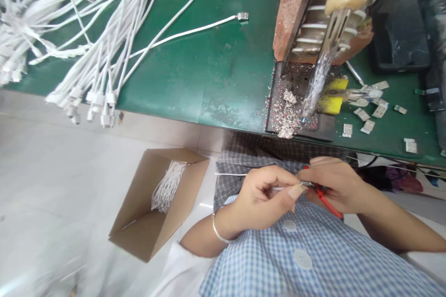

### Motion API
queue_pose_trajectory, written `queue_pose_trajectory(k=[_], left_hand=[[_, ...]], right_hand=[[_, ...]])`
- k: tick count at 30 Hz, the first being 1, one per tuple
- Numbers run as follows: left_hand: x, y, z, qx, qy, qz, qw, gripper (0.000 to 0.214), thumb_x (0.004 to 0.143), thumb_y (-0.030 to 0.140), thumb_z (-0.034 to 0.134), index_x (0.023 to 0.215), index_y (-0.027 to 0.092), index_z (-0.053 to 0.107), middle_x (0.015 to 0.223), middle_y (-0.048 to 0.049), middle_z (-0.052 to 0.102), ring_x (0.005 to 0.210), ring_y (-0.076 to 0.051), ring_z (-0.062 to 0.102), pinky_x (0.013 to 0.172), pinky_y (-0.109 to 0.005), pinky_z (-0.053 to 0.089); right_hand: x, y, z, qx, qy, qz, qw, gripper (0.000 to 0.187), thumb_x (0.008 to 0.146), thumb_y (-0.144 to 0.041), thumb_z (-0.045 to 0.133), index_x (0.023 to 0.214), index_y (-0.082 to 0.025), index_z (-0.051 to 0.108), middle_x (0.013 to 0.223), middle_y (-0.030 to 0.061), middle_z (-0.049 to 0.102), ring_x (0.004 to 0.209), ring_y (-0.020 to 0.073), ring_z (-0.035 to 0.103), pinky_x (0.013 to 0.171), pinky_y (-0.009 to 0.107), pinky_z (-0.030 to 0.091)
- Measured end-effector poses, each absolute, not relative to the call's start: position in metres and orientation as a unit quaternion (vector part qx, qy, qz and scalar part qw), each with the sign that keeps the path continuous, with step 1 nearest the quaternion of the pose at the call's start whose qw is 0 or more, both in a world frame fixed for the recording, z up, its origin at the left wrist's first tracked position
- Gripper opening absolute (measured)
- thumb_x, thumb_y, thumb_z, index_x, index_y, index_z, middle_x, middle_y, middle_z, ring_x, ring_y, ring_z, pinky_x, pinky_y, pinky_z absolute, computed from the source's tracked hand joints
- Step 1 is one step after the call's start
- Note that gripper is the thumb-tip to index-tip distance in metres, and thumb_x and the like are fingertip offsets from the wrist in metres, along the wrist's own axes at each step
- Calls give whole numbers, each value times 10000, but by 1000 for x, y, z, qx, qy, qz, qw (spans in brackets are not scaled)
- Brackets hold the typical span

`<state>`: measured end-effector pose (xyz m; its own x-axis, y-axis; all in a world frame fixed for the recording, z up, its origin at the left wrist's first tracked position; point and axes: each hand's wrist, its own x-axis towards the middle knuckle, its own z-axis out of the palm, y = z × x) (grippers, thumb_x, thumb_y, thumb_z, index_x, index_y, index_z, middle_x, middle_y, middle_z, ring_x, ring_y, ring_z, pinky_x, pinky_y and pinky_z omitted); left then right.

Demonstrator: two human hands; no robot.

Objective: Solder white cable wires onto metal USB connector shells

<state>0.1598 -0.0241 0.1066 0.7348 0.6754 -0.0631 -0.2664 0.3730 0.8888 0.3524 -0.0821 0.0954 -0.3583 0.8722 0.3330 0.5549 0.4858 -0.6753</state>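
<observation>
My left hand [266,197] is closed on a thin white cable [230,174], which runs out to the left from under the fingers. Its end is pinched between thumb and forefinger; I cannot make out the tip. My right hand [336,183] is wrapped round red-handled pliers or cutters [326,202], whose metal jaws meet the cable end at my left fingertips. Both hands are over my lap, just below the bench edge.
A cardboard box [160,236] with white cables stands at lower left. Bundled white USB cables [101,65] hang over the green bench [216,79]. A soldering iron [324,55] rests on its stand above solder crumbs [287,120]; loose USB plugs [379,110] lie to its right.
</observation>
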Motion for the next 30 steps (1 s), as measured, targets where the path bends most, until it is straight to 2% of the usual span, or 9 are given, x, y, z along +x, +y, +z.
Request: queue_pose_trajectory(k=[7,11,16,19,24,30], left_hand=[[160,-24,107,516,215,311,769,144,905,205,649,788,134,603,586,18,584,492,-52,492,469,-147,383],[160,-23,107,531,222,312,756,132,899,206,653,795,135,617,592,13,592,495,-62,510,471,-163,394],[161,-22,107,510,212,304,776,156,909,219,645,784,131,616,581,7,603,490,-58,513,477,-149,410],[161,-24,105,473,209,293,804,176,930,261,634,811,132,615,600,-7,642,522,-72,576,520,-158,460],[163,-29,98,390,170,319,847,115,949,242,621,890,143,621,681,-25,729,647,-114,709,630,-195,556],[164,-28,95,399,211,319,834,148,931,269,659,891,129,631,705,-45,757,603,-105,704,606,-183,554]], right_hand=[[353,-82,95,-453,-792,228,340,166,1033,-298,411,1013,-194,538,557,-47,535,467,96,476,517,241,343],[353,-86,93,-456,-791,238,332,132,1015,-236,416,1019,-198,542,570,-46,538,477,100,480,515,240,336],[350,-89,93,-472,-773,254,340,111,987,-185,445,1024,-200,549,576,-46,545,485,107,489,519,236,361],[344,-89,91,-482,-747,268,371,104,975,-172,473,1008,-198,569,573,-40,560,476,103,493,507,234,361],[324,-93,82,-494,-693,302,430,110,979,-275,514,919,-194,558,582,-29,588,475,87,513,481,206,383],[302,-103,74,-540,-613,345,462,194,927,-256,564,759,-201,485,507,-70,481,400,60,413,400,174,330]])
